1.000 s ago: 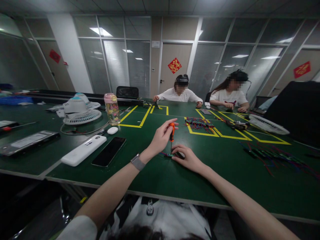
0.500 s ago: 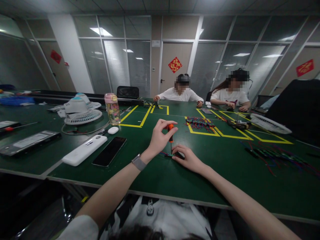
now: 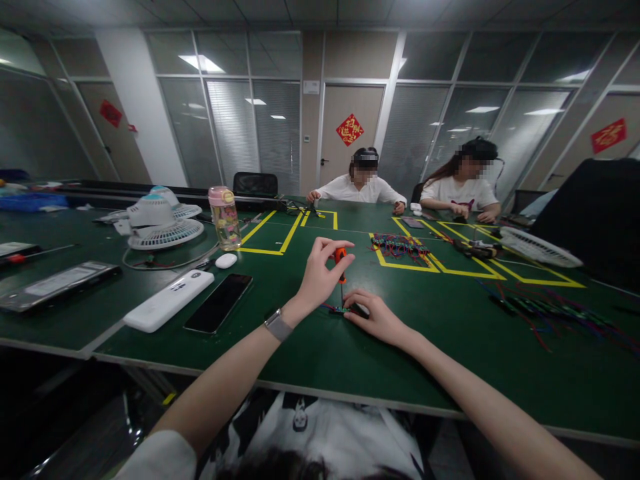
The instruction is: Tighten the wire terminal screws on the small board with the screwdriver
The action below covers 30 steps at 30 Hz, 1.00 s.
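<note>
An orange-and-black screwdriver [image 3: 341, 265] stands nearly upright, its handle within the curved fingers of my left hand [image 3: 323, 270]. Its thin shaft runs down to a small green circuit board [image 3: 339, 310] with red and blue wires, lying flat on the green table [image 3: 300, 347]. My right hand [image 3: 373, 313] rests on the tabletop, with thumb and fingers closed on the right end of the board. Those fingers partly cover the board, and the exact spot where the tip meets it is too small to make out.
Left of my hands lie a black phone [image 3: 219, 303], a white power bank [image 3: 170, 300] and a white earbud case [image 3: 226, 261]. A pink-lidded bottle [image 3: 225, 220] stands behind them. Wired boards [image 3: 400, 247] lie inside yellow tape; more boards [image 3: 560, 310] sit right. Two people work across the table.
Both hands keep nearly the same place and hold. The screwdriver handle has shifted very slightly between my left fingers; the board stays where it was.
</note>
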Motion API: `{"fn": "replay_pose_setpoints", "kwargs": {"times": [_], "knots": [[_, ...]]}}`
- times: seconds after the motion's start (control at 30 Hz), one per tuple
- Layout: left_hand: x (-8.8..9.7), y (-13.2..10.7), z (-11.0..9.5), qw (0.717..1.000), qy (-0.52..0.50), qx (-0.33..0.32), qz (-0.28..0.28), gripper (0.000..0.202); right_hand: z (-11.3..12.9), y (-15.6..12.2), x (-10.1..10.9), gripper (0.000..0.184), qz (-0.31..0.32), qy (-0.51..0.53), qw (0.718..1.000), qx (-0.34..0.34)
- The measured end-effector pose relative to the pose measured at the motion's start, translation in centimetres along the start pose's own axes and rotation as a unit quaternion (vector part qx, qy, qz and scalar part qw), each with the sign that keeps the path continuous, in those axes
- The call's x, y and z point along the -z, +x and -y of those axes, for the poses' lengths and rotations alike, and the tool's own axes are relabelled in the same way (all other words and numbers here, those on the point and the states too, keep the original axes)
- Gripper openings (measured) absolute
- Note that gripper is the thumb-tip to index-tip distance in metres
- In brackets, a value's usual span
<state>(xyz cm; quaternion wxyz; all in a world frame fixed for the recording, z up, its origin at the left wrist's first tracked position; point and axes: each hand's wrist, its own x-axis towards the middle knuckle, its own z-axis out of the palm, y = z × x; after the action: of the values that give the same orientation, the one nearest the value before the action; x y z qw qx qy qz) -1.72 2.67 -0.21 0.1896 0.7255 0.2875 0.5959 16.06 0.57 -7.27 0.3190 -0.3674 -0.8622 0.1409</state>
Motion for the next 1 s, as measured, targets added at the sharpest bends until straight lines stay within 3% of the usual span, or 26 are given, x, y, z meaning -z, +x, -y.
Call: {"fn": "replay_pose_setpoints", "kwargs": {"times": [0.1, 0.27, 0.5, 0.7, 0.87, 0.93, 1.0], "knots": [[-0.1, -0.1, -0.1, 1.0, 0.004, -0.014, 0.01, 0.027, -0.1, 0.0, 0.0, 0.005, 0.001, 0.001, 1.0, 0.0], [-0.5, 0.1, 0.4, 0.989, -0.134, 0.051, 0.045, 0.032, 0.0, 0.0, 0.0, 0.006, 0.003, -0.001, 1.0, -0.002], [0.1, -0.1, -0.7, 0.999, -0.012, -0.031, 0.007, 0.022, 0.1, 0.0, 0.0, 0.005, 0.003, -0.002, 1.0, -0.003], [-0.4, 0.0, -0.2, 0.976, -0.184, 0.065, 0.092, 0.034, 0.0, 0.0, 0.0, 0.004, 0.003, 0.004, 1.0, 0.003], [-0.2, -0.1, -0.2, 0.999, -0.031, -0.005, 0.0, 0.026, -0.1, -0.1, 0.0, 0.005, 0.003, 0.001, 1.0, 0.002], [-0.1, -0.2, -0.4, 1.0, -0.008, -0.027, -0.001, 0.025, -0.1, -0.1, 0.0, 0.005, 0.002, 0.0, 1.0, 0.001], [-0.2, -0.2, -0.6, 0.998, -0.057, -0.013, 0.031, 0.03, -0.1, -0.1, 0.0, 0.005, 0.002, 0.002, 1.0, 0.0]]}}
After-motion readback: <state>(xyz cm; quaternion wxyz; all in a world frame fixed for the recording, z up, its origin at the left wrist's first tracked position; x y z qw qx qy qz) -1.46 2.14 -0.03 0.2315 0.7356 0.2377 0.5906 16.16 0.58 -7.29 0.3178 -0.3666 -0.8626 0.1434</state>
